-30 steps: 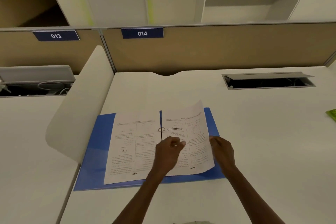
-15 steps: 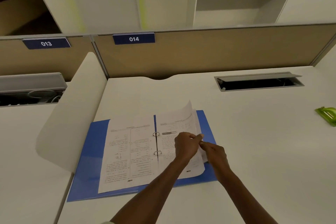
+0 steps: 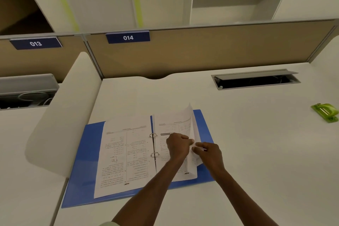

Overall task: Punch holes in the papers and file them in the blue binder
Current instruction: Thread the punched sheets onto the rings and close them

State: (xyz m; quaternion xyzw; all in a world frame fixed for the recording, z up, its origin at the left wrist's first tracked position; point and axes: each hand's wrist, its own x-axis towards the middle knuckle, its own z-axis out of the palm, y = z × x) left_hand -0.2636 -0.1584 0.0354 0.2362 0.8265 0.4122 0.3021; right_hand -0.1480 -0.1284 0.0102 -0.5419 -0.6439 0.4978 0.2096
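The blue binder (image 3: 86, 156) lies open on the white desk, with printed papers (image 3: 124, 154) on its left half and two metal rings (image 3: 153, 135) at the spine. On its right half a printed sheet (image 3: 189, 121) is lifted so its outer edge stands up. My left hand (image 3: 178, 146) pinches that raised edge at mid-height. My right hand (image 3: 211, 154) pinches the same edge from the right, touching the left hand. A green hole punch (image 3: 325, 112) sits far right on the desk.
A tan partition (image 3: 201, 51) labelled 014 closes the back of the desk. A white curved divider (image 3: 60, 121) stands along the left, overlapping the binder's left cover. An open cable tray (image 3: 255, 80) is set into the desk at back right.
The right-hand sheet has risen from nearly flat to standing on edge. My left hand moved right from the rings to the sheet's outer edge, and both hands now meet there.
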